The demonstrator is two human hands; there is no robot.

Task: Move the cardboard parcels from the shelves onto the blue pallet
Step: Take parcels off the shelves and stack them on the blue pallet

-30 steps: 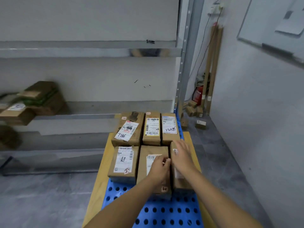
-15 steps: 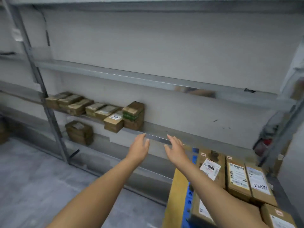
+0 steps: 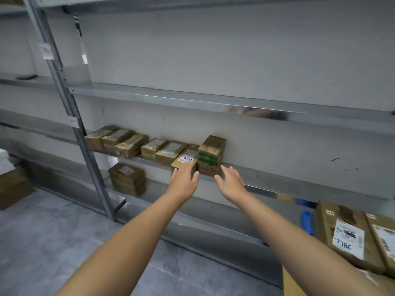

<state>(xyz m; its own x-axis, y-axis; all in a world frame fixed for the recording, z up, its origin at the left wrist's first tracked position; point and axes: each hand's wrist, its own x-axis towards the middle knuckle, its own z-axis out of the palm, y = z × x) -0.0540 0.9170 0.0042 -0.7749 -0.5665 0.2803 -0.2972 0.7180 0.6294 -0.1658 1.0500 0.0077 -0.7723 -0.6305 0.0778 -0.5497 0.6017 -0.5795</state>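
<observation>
A row of cardboard parcels lies on the metal shelf [image 3: 267, 178]. At its right end stands a two-high stack with green tape [image 3: 210, 154], and beside it a flat parcel with a white label [image 3: 184, 160]. My left hand [image 3: 184, 180] reaches out with straight fingers in front of the labelled parcel's near end. My right hand [image 3: 232, 180] is spread open just right of the green-taped stack, holding nothing. At the lower right, parcels such as one marked 7786 [image 3: 346, 233] lie on the blue pallet [image 3: 306, 222].
A grey upright post [image 3: 70, 116] stands left of the parcels. More parcels [image 3: 128, 178] are stacked on the lowest shelf, and a brown box [image 3: 12, 189] sits on the grey floor at far left. Upper shelves hold almost nothing.
My view swung from the pallet to the shelves. Both hands left the pallet parcels and have moved forward, now close to the rightmost shelf parcels.
</observation>
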